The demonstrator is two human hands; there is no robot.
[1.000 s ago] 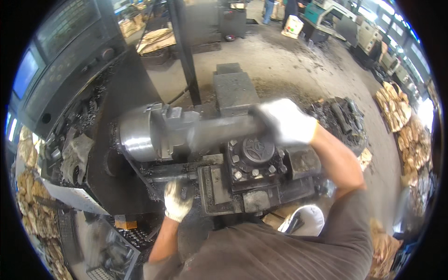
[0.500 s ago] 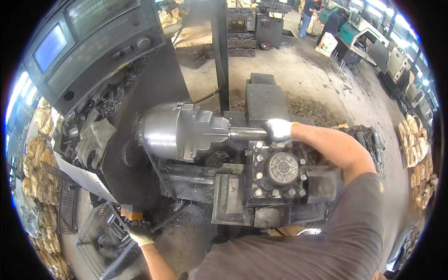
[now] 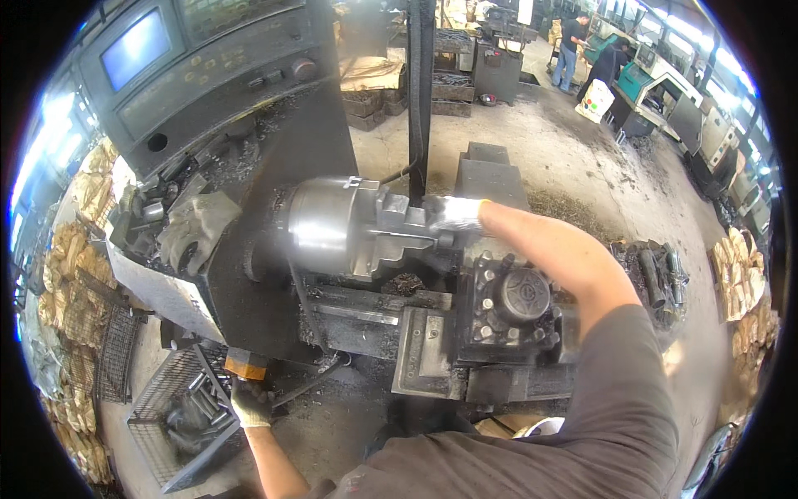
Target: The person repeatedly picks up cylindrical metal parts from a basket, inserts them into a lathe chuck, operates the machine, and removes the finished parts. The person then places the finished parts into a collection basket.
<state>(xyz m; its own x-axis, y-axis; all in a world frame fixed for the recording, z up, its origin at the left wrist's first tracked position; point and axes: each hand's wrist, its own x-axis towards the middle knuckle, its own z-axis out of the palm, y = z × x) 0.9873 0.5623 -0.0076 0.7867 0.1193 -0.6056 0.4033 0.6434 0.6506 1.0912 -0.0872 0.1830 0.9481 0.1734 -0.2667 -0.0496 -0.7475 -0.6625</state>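
My right hand, in a white glove, is beside the stepped jaws of a shiny lathe chuck. Blur hides how its fingers lie. Just under them the short round end of a metal cylinder shows in line with the jaws; the rest of it cannot be seen. At lower left my gloved left hand is raised right beneath an orange block on the machine's underside. Its fingers look curled, and what they grip is hidden. The bolted tool turret is below my right forearm.
A control panel with a lit screen rises at upper left. A mesh basket with metal pieces stands near my left hand. Metal chips lie around the machine bed. Stacked sacks line the right. Two people stand far off.
My right hand has moved toward the chuck, and the length of metal cylinder between it and the jaws no longer shows. My left hand has risen closer to the orange block. The whole view has shifted.
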